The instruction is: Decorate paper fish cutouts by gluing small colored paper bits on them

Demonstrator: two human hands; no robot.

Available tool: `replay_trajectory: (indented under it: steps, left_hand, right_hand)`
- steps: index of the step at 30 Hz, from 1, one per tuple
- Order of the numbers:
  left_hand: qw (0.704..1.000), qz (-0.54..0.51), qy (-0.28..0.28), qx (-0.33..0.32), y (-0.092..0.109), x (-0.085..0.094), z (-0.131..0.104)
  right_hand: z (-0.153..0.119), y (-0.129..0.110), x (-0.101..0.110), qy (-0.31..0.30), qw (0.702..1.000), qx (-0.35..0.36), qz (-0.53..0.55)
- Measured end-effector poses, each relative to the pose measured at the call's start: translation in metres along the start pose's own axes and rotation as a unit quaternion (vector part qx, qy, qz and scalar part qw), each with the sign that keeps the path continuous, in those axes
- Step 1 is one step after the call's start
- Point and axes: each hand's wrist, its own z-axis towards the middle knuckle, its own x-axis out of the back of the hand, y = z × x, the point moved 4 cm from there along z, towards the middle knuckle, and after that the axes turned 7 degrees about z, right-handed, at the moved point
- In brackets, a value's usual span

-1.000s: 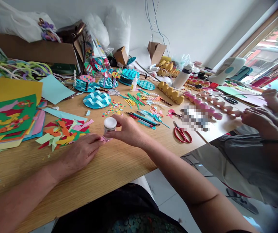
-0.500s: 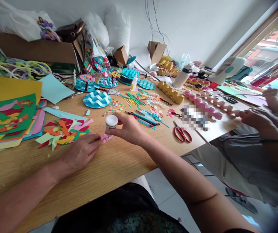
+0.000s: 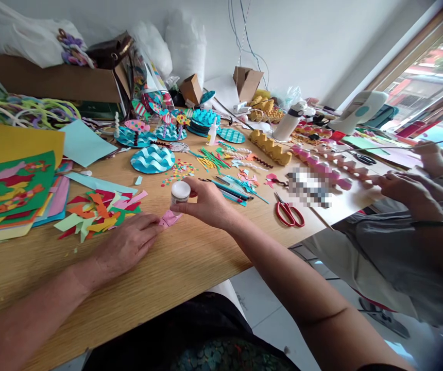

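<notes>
My right hand (image 3: 206,202) is closed round a small jar with a white round top (image 3: 180,191), held just above the table. Under and beside the jar lies a small pink paper piece (image 3: 170,218) with dark marks on it. My left hand (image 3: 129,241) rests on the table, its fingers together and the tips pressing the left end of that paper. Loose scraps of coloured paper (image 3: 101,214) lie just beyond my left hand. Several pencils (image 3: 232,191) lie past my right hand.
Red-handled scissors (image 3: 289,214) lie to the right. Blue wavy paper discs (image 3: 152,158), a small glue bottle (image 3: 212,133) and yellow egg-carton strips (image 3: 271,148) stand farther back. Coloured sheets (image 3: 16,175) are stacked at left. Another person's hands (image 3: 403,188) work at right.
My right hand and the jar have shifted slightly to the right, so more of the pink paper shows. My left hand keeps its place on the paper's end.
</notes>
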Motion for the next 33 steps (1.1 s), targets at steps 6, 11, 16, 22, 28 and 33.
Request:
replay_trajectory:
  steps: [6, 11, 16, 22, 28, 33]
  left_hand:
    - [1.0, -0.015, -0.009, 0.01, 0.0, 0.001, 0.001]
    - [1.0, -0.022, -0.012, 0.015, 0.001, 0.003, 0.004]
    - [1.0, -0.017, -0.003, 0.009, 0.0, 0.002, 0.003]
    - [1.0, -0.025, -0.006, 0.011, 0.0, 0.002, 0.003]
    - [0.999, -0.03, -0.021, 0.033, -0.001, 0.001, 0.002]
    - [0.999, -0.028, -0.011, 0.031, 0.001, 0.004, 0.004]
  right_hand:
    - [0.001, 0.0, 0.004, 0.003, 1.0, -0.005, 0.001]
    - [0.001, 0.001, 0.003, -0.003, 1.0, -0.002, 0.002]
    - [0.0, 0.001, 0.004, 0.001, 1.0, -0.012, -0.002]
    - [-0.001, 0.002, 0.004, 0.004, 1.0, -0.005, 0.016]
    - [-0.003, 0.011, 0.007, 0.023, 0.998, -0.049, 0.029]
    - [-0.005, 0.015, 0.008, 0.024, 0.996, -0.064, 0.05]
